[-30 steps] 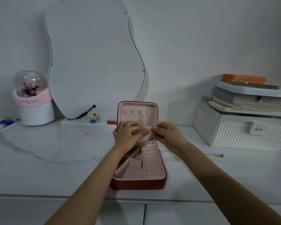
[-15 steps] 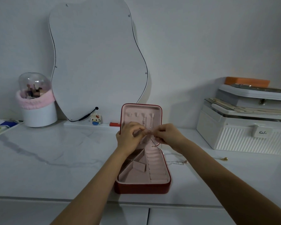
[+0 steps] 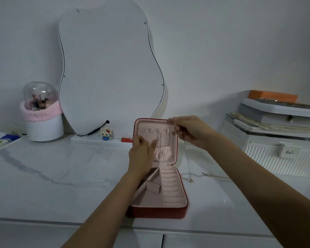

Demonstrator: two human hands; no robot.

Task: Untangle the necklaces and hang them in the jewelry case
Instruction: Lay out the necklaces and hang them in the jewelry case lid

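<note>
From the head camera, a red jewelry case [image 3: 157, 211] lies open on a white marble table [image 3: 61, 176], right in the middle and close to the person. Its long side runs away from the person, and its pink lid stands up at the far end, facing them. The right hand [image 3: 191, 131] is up by the top right corner of the lid. Its fingers [image 3: 177, 130] are curled and pinch a thin silver necklace [image 3: 186, 158]. The chain hangs almost straight down from the pinch, past the right edge of the lid, and its low end trails onto the table just beside the case. Another thin line of chain hangs down in front of the lid's pink inside. The left hand [image 3: 141, 154] is in front of the lid, over the back of the tray. Its fingers point up and are loosely bent, and I cannot tell if they hold anything. A second chain [image 3: 218, 176] lies flat on the table to the right, running sideways. Behind stand a wavy mirror [image 3: 107, 68], a pink and white pot [image 3: 43, 122], and white boxes [image 3: 276, 140].
</note>
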